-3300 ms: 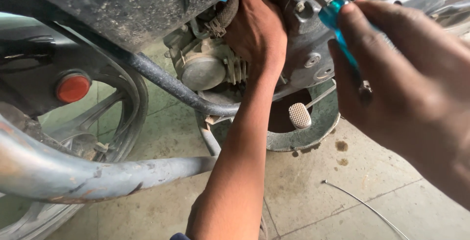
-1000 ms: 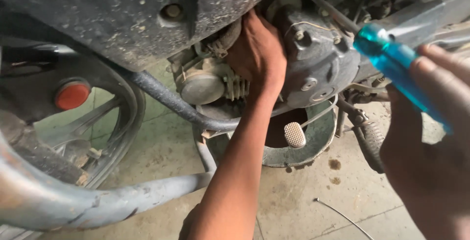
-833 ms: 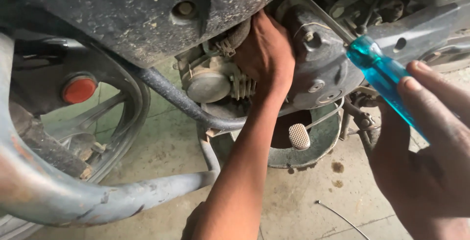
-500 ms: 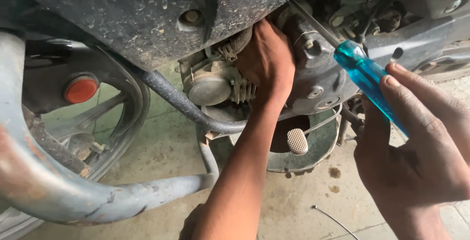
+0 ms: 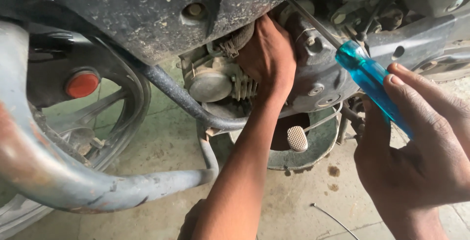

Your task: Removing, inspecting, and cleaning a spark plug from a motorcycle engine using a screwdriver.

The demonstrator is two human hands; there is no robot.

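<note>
Blue translucent plastic marks the screwdriver handle, which the right hand clamps between thumb and curled fingers. Half a second ago the handle sat lower and its shaft pointed loosely toward the engine; now the hand has swung it up and inward, and the thin steel shaft runs from just beyond the fingertips up-left to the top of the grey engine casing, its tip hidden behind the casing edge. That reads as the tool being brought onto a fastener there, though the fastener itself cannot be seen.

The left hand has hardly shifted across the earlier views: it stays pressed up against the engine, fingers reaching behind the casing and out of sight, so whether they grip anything cannot be told. Just left of its knuckles sits the round carburettor body with a ribbed rubber boot touching the wrist side. Below the forearm hangs the oval footbrake pedal pad, and well left of both hands are the curved crash guard tube and an orange reflector beside the wheel. Concrete floor lies beneath.
</note>
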